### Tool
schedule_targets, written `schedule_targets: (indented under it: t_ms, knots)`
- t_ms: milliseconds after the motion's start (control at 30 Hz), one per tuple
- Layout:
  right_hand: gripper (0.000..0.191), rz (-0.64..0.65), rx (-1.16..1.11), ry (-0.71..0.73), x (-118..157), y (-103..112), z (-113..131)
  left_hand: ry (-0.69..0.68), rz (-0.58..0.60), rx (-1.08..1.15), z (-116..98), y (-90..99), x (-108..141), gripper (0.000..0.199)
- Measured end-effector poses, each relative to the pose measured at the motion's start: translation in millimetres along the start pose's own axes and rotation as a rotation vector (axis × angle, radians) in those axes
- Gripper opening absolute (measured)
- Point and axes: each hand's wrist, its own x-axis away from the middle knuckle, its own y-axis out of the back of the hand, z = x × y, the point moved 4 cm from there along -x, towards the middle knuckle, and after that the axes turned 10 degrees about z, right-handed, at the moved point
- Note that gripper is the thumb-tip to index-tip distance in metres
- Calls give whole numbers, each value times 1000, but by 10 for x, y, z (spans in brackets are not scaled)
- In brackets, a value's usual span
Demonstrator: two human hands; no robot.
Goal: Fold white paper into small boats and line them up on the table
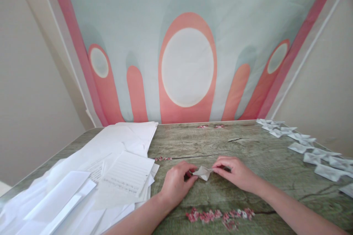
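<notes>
- Nearest, below both hands, pink blossoms lie across the wood-grain tabletop; whether printed or loose, I cannot tell.
- The left hand pinches the left end of a small folded paper between thumb and fingers, probably to steady it.
- The right hand grips the opposite tip with its fingertips, palm turned down; holding both ends likely keeps the piece level and its shape under control.
- That folded paper sits between the two hands, its pale middle uncovered, perhaps so the folds can be seen.
- Left of the left hand, a lined sheet with writing lies on a spread heap of white paper, seemingly within easy reach.
- Beyond the right hand, to its right, folded paper shapes stand in staggered rows along the table's side, presumably there to leave working room.
- Farthest, past both hands, hangs a green and coral backdrop.
</notes>
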Motion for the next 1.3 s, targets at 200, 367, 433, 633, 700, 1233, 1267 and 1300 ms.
schedule_targets:
  t_ms: [200, 367, 433, 633, 700, 1233, 1267, 1300]
  knots:
    - [21, -12, -12, -11, -1, -31, 14, -3, -3, 0, -7, 9, 6, 20]
    - [16, -15, -25, 11, -1, -14, 28, -5, 12, -11, -17, 11, 5, 19]
    - [17, -13, -33, 17, -1, -9, 18, -9, 8, -13, -21, 11, 6, 18]
    - [22, -5, 10, -9, -15, -19, -26, -14, -13, -33, -36, 18, 12, 17]
    - [24, -25, 16, -17, -16, 0, -30, -14, -11, -41, -37, 15, 12, 18]
    - [27, -155, 193, -67, 143, 791, -131, -43, -31, -26, 57, -29, 12, 19]
    - [27, -165, 210, -90, 188, 922, -203, -45, -29, -26, 58, -30, 14, 19]
    - [29, -186, 234, -119, 242, 1067, -299, -46, -28, -26, 59, -31, 16, 20]
